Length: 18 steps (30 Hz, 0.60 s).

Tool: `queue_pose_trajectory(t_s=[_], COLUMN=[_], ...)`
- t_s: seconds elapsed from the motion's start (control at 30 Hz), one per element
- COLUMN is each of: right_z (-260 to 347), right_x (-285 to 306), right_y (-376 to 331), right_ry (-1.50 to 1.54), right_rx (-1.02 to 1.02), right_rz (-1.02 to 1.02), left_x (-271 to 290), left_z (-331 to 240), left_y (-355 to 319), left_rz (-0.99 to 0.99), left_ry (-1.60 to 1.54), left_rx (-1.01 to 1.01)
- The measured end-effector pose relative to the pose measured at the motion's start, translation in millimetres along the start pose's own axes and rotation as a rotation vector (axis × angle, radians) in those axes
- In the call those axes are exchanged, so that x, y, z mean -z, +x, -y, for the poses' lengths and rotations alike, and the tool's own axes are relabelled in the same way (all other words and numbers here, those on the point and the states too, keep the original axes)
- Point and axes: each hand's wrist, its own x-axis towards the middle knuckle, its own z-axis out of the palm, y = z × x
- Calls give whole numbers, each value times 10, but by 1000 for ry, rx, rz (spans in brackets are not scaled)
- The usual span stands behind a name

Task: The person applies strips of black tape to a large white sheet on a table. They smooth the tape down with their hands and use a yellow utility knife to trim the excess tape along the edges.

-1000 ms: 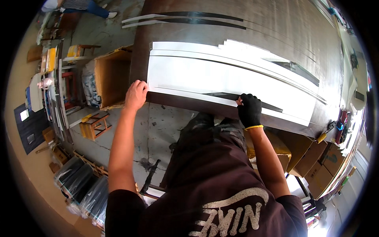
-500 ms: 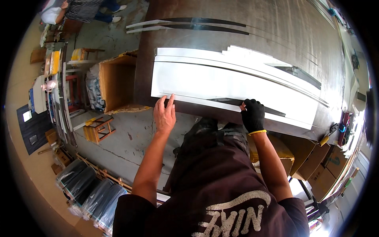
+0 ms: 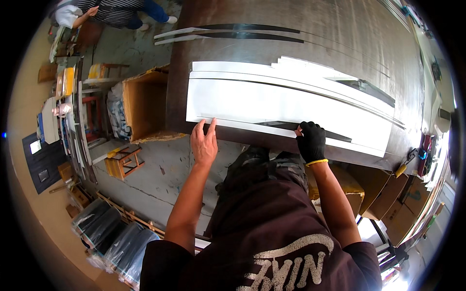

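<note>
A long white sheet (image 3: 233,97) lies along the near edge of a dark table, with narrow glossy strips on it. The strip nearest me (image 3: 335,136) runs along the sheet's near edge, reflecting white at its left and dark at its right. My bare left hand (image 3: 204,142) has its fingers stretched out, their tips touching the sheet's near edge by the strip's left part. Farther right, my right hand (image 3: 311,141), in a black glove with a yellow cuff, is curled closed at the strip. A bare fingertip shows there; whatever lies inside those fingers is hidden.
Two thin strips (image 3: 233,36) lie farther back on the dark table (image 3: 340,29). Left of it stands an open cardboard box (image 3: 145,106), with a wooden stool (image 3: 126,162) nearby. Film-wrapped rolls (image 3: 116,242) are at lower left, boxes (image 3: 383,194) at right. Another person (image 3: 116,14) stands at upper left.
My hands stay in nearly the same place on the sheet's near edge. At upper left, the other person has shifted slightly right, and one arm shows more. The view has moved slightly.
</note>
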Motion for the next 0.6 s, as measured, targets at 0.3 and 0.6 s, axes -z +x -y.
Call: queue_pose_trajectory(t_s=[0.3, 0.6], right_z=[57, -185], right_x=[88, 183], right_y=[-44, -539], right_ry=[36, 210], right_rx=[-8, -63], right_rz=[-76, -190], left_x=[-15, -43], left_z=[-34, -13], left_y=[-21, -18], left_rz=[24, 12], left_ry=[65, 31], left_rx=[22, 16])
